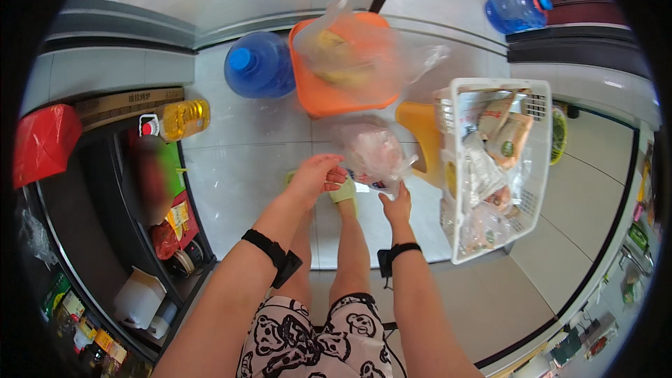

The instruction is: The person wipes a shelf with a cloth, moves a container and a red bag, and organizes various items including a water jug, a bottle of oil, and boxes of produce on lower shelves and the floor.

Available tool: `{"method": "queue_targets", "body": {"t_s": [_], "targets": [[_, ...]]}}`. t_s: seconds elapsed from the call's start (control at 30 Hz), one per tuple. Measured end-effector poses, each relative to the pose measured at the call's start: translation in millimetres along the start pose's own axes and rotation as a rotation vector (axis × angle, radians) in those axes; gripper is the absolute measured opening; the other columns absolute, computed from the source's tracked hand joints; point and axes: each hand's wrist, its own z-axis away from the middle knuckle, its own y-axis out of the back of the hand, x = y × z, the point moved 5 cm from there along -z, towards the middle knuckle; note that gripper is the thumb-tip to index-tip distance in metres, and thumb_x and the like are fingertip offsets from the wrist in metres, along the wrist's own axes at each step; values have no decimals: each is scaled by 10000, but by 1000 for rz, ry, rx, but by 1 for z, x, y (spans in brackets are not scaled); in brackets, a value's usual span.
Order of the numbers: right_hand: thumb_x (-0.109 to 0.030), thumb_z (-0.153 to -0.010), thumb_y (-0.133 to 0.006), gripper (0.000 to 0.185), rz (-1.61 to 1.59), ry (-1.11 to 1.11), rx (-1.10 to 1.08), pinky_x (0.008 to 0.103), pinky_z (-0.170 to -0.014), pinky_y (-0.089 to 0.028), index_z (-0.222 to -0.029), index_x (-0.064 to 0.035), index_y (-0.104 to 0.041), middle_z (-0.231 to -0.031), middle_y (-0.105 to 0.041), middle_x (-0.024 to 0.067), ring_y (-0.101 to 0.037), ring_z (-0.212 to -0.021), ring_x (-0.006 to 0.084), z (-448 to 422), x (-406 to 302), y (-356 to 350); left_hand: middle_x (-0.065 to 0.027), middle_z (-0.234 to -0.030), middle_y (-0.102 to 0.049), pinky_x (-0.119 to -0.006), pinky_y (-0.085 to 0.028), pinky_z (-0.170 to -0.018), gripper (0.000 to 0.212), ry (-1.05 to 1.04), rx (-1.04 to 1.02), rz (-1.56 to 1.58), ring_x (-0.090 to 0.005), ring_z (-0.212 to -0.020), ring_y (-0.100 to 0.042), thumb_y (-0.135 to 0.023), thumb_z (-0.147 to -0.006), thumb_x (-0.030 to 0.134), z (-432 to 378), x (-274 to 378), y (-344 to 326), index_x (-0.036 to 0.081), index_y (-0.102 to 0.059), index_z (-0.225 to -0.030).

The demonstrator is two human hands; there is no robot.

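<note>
My right hand (396,203) has its fingertips at the lower edge of a clear plastic bag (374,151) with pale pink contents; whether they grip it I cannot tell. Left of the bag, my left hand (318,173) has loosely curled fingers with nothing visible in them. Behind the bag, a clear bag with yellow contents (341,58) lies on an orange plastic stool (346,107). On the right, a white plastic basket (538,178) holds several packaged foods and plastic bags, with a yellow plastic stool (422,134) beside it.
A large blue water bottle (262,65) stands left of the orange stool. Shelving on the left holds an oil bottle (184,119) and a red bag (47,144). Another blue bottle (517,10) is at the upper right. A curved dark-edged counter (593,189) borders the right.
</note>
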Motion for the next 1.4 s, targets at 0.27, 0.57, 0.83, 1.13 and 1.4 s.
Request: {"method": "queue_targets", "body": {"t_s": [0.27, 0.57, 0.83, 1.13, 1.4], "targets": [[-356, -745, -624, 476, 394, -28, -275, 457, -840, -462, -1107, -54, -555, -1057, -615, 193, -583, -960, 365, -63, -38, -27, -65, -883, -592, -284, -484, -701, 298, 0, 162, 114, -156, -787, -569, -506, -913, 259, -17, -52, 99, 49, -545, -1121], [-250, -752, -575, 247, 509, 343, -273, 479, -731, -467, -842, -22, -598, -848, -618, 232, -587, -825, 403, -10, -69, -35, -75, -860, -576, -290, -491, -693, 305, 40, 220, 349, -172, -762, -571, -530, -890, 240, 31, -103, 118, 42, -539, -1120], [-330, -733, -658, 545, 589, 116, -37, 439, -857, -478, -1142, -12, -488, -1106, -531, 253, -550, -1032, 400, 1, -82, -56, -76, -847, -568, -283, -491, -675, 295, -41, 262, 551, -164, -762, -566, -518, -894, 226, 30, -101, 144, 32, -541, -1116], [-325, -664, -630, 496, 561, 82, -264, 432, -837, -476, -1035, 1, -585, -965, -624, 255, -601, -947, 389, -76, -57, -66, -52, -797, -581, -256, -495, -622, 262, -30, 129, 534, -137, -682, -573, -546, -892, 268, 6, -141, 81, 62, -560, -1053], [-295, -672, -605, 399, 299, 174, -383, 415, -770, -482, -871, 51, -614, -889, -639, 234, -614, -862, 380, -35, -91, -66, -44, -838, -579, -260, -476, -640, 252, 16, 149, 522, -129, -713, -562, -551, -891, 268, 42, -131, 71, 64, -560, -1040]]}}
